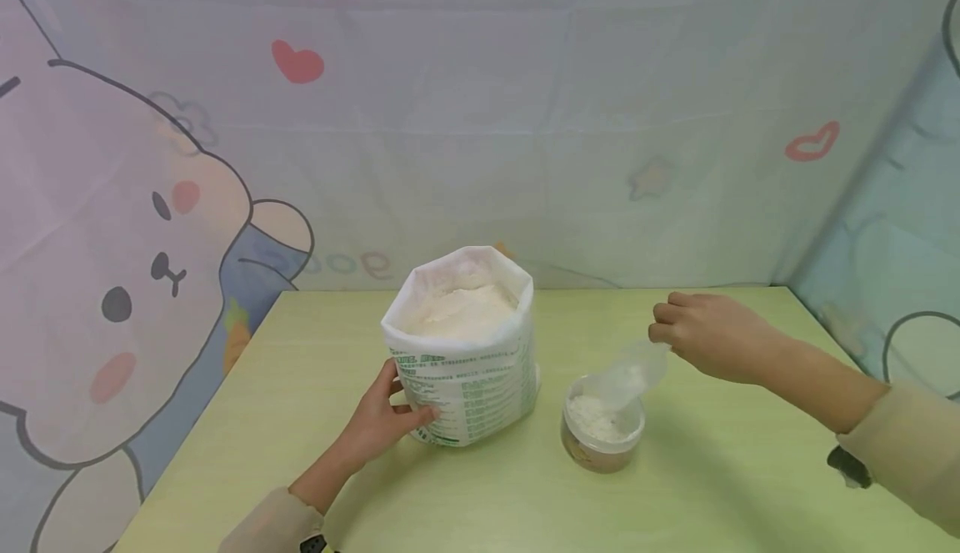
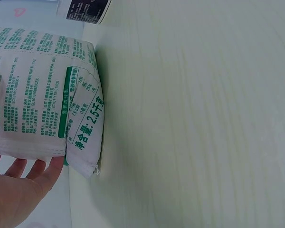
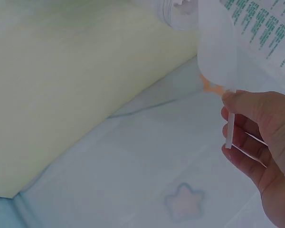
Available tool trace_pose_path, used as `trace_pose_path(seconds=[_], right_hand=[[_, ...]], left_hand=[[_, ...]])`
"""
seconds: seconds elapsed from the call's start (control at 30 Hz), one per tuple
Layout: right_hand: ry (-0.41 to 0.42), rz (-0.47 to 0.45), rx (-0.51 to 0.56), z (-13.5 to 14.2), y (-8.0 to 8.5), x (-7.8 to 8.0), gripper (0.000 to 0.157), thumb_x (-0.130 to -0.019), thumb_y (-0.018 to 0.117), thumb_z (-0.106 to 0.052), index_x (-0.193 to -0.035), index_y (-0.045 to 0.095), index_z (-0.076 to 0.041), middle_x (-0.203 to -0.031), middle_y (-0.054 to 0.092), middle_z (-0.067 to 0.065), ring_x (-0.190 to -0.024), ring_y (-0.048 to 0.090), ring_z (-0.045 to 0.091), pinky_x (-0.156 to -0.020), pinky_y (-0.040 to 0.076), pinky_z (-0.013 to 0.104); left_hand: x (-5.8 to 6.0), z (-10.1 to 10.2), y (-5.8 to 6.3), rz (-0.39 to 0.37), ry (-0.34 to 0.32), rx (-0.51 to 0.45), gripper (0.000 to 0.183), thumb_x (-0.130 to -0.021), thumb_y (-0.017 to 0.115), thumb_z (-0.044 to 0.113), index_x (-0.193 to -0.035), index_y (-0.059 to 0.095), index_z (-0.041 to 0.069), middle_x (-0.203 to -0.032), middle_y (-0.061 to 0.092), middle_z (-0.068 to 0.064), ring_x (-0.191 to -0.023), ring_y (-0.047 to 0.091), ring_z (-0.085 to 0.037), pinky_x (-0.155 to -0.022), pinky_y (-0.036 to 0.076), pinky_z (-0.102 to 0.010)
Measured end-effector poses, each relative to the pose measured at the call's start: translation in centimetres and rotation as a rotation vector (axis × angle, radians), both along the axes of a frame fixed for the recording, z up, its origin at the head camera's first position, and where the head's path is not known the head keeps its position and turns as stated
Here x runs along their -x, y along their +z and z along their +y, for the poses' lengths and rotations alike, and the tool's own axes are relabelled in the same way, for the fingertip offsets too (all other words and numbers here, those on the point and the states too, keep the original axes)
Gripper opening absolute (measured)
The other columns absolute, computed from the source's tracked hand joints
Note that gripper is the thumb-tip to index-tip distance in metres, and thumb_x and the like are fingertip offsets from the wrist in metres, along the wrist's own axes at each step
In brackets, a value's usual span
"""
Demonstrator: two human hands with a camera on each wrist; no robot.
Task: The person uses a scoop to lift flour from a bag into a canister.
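Note:
A white flour bag [image 1: 480, 394] with green print stands open-topped on the table, filled with off-white powder. My left hand [image 1: 375, 424] grips its left side, thumb on the front and fingers round the back; in the left wrist view those fingers [image 2: 45, 175] lie along the bag [image 2: 33, 99]. My right hand [image 1: 712, 336] pinches the handle of a translucent plastic scoop [image 3: 217, 47], handle between thumb and fingers. The scoop is tilted down over a round clear jar [image 1: 600, 455], its lower end at the mouth. White powder [image 1: 596, 419] lies inside the jar.
The pale yellow-green table [image 1: 300, 353] ends at a cloth backdrop [image 1: 585, 119] with cartoon prints. The jar stands just right of the bag. Part of its dark label [image 2: 88, 9] shows in the left wrist view.

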State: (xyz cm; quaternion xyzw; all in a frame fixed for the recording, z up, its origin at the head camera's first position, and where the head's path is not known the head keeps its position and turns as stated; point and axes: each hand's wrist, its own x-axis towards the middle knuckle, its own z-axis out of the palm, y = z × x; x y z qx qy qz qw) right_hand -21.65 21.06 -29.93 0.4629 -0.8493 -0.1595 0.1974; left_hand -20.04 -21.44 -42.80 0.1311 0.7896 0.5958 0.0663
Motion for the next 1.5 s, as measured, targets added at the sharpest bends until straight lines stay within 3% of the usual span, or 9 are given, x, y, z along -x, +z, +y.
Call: trace_pose_path(seconds=[0.2,0.33,0.73,0.97,1.13,1.23,1.5], right_hand=[[-0.099,-0.182,0.152,1.0,-0.7,0.3,0.024,-0.068,0.076,-0.003,-0.085,0.065,-0.017,-0.079,0.053,-0.008,-0.074,0.051,0.013,-0.055,0.046,0.024],[-0.148,-0.252,0.219,1.7,-1.1,0.4,0.025,-0.070,0.076,-0.005,-0.087,0.066,-0.019,-0.083,0.056,-0.009,-0.076,0.054,0.013,-0.054,0.046,0.024],[-0.081,-0.305,0.304,2.0,-1.4,1.2,0.026,-0.071,0.077,-0.007,-0.089,0.065,-0.020,-0.087,0.058,-0.013,-0.078,0.058,0.009,-0.063,0.051,0.026],[-0.050,-0.374,0.428,1.7,0.2,1.9,0.024,-0.075,0.074,-0.007,-0.094,0.065,-0.020,-0.090,0.059,-0.015,-0.078,0.058,0.004,-0.065,0.052,0.024],[0.035,-0.349,0.496,1.1,1.7,2.5,0.026,-0.073,0.075,-0.005,-0.093,0.065,-0.019,-0.089,0.060,-0.015,-0.077,0.058,0.003,-0.063,0.053,0.024],[0.067,-0.323,0.518,0.6,2.8,2.8,0.027,-0.072,0.075,-0.003,-0.092,0.066,-0.019,-0.088,0.061,-0.016,-0.075,0.058,0.002,-0.062,0.053,0.024],[0.121,-0.268,0.542,-0.8,5.5,3.5,0.026,-0.071,0.075,-0.003,-0.092,0.067,-0.016,-0.087,0.063,-0.012,-0.075,0.058,0.003,-0.063,0.052,0.023]], left_hand=[[0.0,0.0,0.1,-0.009,0.003,0.004,0.071,-0.078,0.075,0.017,-0.133,0.032,0.029,-0.126,0.045,-0.006,-0.106,0.057,-0.031,-0.081,0.054,-0.038],[0.0,0.0,0.1,-0.010,0.005,0.002,0.071,-0.078,0.075,0.016,-0.132,0.032,0.030,-0.126,0.045,-0.004,-0.108,0.054,-0.029,-0.082,0.054,-0.037],[0.0,0.1,0.1,0.005,0.013,0.004,0.070,-0.076,0.076,0.017,-0.131,0.034,0.030,-0.125,0.045,-0.001,-0.112,0.050,-0.027,-0.085,0.053,-0.038],[-0.3,0.1,0.7,0.010,0.003,0.019,0.070,-0.079,0.074,0.014,-0.133,0.031,0.024,-0.127,0.044,-0.006,-0.114,0.049,-0.030,-0.086,0.052,-0.038],[-0.5,0.2,1.0,0.000,0.003,0.024,0.070,-0.079,0.074,0.013,-0.133,0.031,0.025,-0.127,0.043,-0.006,-0.114,0.049,-0.031,-0.084,0.053,-0.037],[-0.1,0.0,0.2,0.013,0.003,0.023,0.070,-0.078,0.075,0.016,-0.132,0.032,0.027,-0.127,0.044,-0.005,-0.113,0.051,-0.030,-0.083,0.054,-0.036],[0.0,0.0,0.1,0.014,0.006,0.020,0.070,-0.078,0.075,0.015,-0.132,0.032,0.027,-0.126,0.044,-0.004,-0.112,0.051,-0.030,-0.083,0.053,-0.037]])
